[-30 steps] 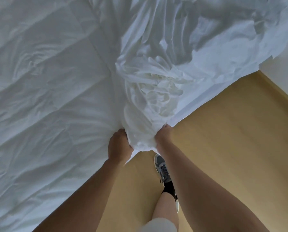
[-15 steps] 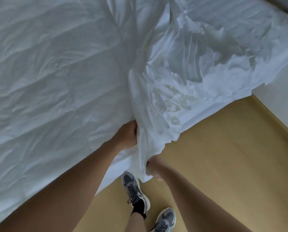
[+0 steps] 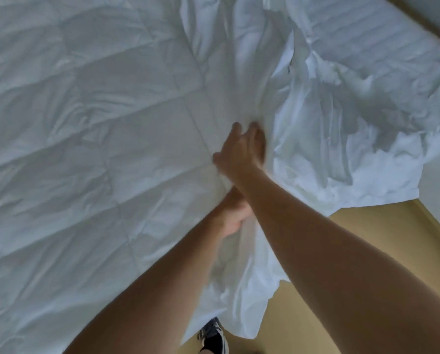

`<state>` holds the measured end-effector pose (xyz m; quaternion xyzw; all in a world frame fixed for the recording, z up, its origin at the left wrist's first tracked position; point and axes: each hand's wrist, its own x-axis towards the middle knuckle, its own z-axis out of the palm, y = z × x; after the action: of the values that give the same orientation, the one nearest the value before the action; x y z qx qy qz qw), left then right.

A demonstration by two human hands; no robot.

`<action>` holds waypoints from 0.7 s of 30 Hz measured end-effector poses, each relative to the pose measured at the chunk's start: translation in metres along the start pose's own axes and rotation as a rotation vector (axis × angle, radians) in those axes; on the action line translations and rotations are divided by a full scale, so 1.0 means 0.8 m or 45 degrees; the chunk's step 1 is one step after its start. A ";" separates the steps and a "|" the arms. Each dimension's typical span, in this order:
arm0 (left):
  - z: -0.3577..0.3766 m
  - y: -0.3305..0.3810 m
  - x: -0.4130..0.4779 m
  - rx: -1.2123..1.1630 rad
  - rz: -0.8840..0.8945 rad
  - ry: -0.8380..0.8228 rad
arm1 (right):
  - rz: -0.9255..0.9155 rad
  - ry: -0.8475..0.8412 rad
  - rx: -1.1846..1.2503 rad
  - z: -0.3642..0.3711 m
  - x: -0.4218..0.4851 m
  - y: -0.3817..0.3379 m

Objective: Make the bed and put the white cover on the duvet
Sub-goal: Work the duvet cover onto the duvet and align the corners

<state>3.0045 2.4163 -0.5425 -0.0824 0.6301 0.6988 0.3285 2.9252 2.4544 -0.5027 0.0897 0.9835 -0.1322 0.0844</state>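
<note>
**Two hands at the fold where duvet and cover meet**

The white cover (image 3: 341, 129) is lying crumpled over the right part of the bed. Its loose near edge is hanging off the side above the floor (image 3: 367, 238). The quilted duvet (image 3: 98, 149) is lying spread across the left, touching the cover along a long fold that runs up the middle.

The left hand (image 3: 235, 213) is curling its fingers round a gathered bunch of the cover at the bed's near edge. The right forearm is crossing over it and hiding part of it. The right hand (image 3: 240, 149) is reaching farther up the fold, with its thumb spread out toward the duvet and its fingertips (image 3: 254, 127) dipping into the cloth. The hand is blurred, so I cannot tell whether it is gripping fabric or only pressing on it.

Beyond the cover, a ribbed mattress (image 3: 367, 34) is showing at the upper right. A dark shoe (image 3: 213, 335) is standing on the tan floor at the bottom edge.
</note>
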 end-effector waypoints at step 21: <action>-0.041 0.209 0.306 -0.011 -0.328 0.559 | 0.001 -0.002 -0.096 -0.084 0.300 0.096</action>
<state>2.7116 2.4744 -0.5403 -0.3133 0.6675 0.6192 0.2699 2.6979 2.5830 -0.5034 0.0868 0.9877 -0.0951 0.0886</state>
